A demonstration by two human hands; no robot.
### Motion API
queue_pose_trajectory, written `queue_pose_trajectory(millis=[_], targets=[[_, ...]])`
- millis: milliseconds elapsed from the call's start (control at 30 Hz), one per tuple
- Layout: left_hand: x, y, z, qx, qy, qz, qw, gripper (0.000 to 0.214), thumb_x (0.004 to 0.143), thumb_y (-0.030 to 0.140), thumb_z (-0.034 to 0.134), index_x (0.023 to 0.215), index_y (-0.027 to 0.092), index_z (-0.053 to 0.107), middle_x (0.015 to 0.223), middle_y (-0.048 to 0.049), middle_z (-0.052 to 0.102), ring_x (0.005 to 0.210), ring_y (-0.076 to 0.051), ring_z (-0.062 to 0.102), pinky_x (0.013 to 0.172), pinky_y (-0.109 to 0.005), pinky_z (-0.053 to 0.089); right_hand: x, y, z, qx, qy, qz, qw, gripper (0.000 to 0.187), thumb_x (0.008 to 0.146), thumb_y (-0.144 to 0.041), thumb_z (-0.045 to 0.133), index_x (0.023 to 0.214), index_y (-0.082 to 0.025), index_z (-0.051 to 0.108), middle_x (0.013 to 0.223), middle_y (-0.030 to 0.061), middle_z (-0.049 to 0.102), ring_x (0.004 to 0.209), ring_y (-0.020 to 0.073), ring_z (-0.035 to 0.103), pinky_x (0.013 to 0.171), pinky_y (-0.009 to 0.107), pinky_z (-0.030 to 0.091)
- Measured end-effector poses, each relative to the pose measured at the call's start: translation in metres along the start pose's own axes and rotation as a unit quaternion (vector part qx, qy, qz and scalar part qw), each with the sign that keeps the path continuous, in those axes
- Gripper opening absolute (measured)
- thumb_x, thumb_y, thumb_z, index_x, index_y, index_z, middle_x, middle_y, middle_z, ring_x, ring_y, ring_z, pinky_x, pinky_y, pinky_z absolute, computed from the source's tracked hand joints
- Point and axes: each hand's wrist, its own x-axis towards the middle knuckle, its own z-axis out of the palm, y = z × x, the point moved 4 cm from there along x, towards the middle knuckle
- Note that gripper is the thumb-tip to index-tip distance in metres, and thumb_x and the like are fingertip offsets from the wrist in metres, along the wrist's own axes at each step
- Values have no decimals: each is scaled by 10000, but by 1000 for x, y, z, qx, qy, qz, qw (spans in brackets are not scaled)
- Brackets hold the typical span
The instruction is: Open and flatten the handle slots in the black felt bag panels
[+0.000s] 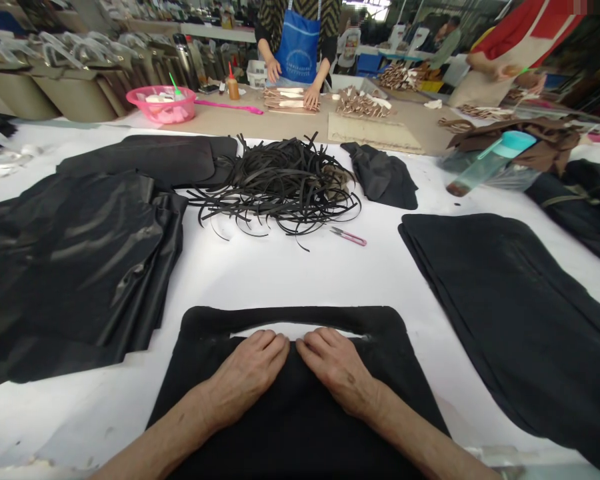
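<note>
A black fabric piece (300,427) with a long slot cut near its top lies on the white table in front of me. My left hand (247,370) and my right hand (333,363) rest side by side on it, knuckles up, fingertips curled over the lower edge of the slot (290,329). The fingers press on the cloth; whether they pinch the edge is hidden.
Shiny black fabric (75,267) is stacked at the left, matte black pieces (505,300) at the right. A tangle of black strips (280,187) and pink snips (350,236) lie ahead. A teal-capped bottle (490,163) lies far right. Other people work at the far table (290,123).
</note>
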Motion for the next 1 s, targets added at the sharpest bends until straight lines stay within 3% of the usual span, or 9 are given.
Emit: queue_pose_trajectory(millis=[233,467,700,867,1000], targets=[[-28,-19,-4,43,3,13,999,395,837,12,366,1212,78,471,1112,-118,577,988,-233,511,900,-354,436,-26,20,-10,-24,-31,-10,999,261,906,-107,389,1113,-124,546,938,86,584,810,197,488,709,330,429],[-44,-27,-6,34,29,-1,999,443,839,7,330,1228,142,496,1094,-95,605,1007,-208,522,919,-337,437,-53,36,-16,-58,-5,-14,998,282,907,-92,361,1114,-103,552,954,106,598,835,201,514,740,343,456],[-60,-34,-11,100,66,9,993,427,819,-9,334,1144,136,570,1053,-67,637,1011,-210,528,964,-329,390,-72,43,-21,-111,4,1,994,314,891,-45,336,1082,-107,578,967,110,612,849,203,526,765,350,464],[-68,-38,-10,136,85,42,986,490,764,-21,319,1133,179,572,1086,-46,636,1020,-208,538,956,-322,394,-89,48,-21,-121,-18,55,991,322,864,-33,361,1109,-85,563,1002,127,604,870,225,523,744,357,493],[-71,-38,-4,145,88,15,985,498,758,-14,332,1162,179,551,1122,-47,623,1048,-214,534,938,-318,415,-97,51,-24,-70,2,129,989,292,872,-43,357,1046,-98,585,1064,139,573,938,222,511,784,335,497]])
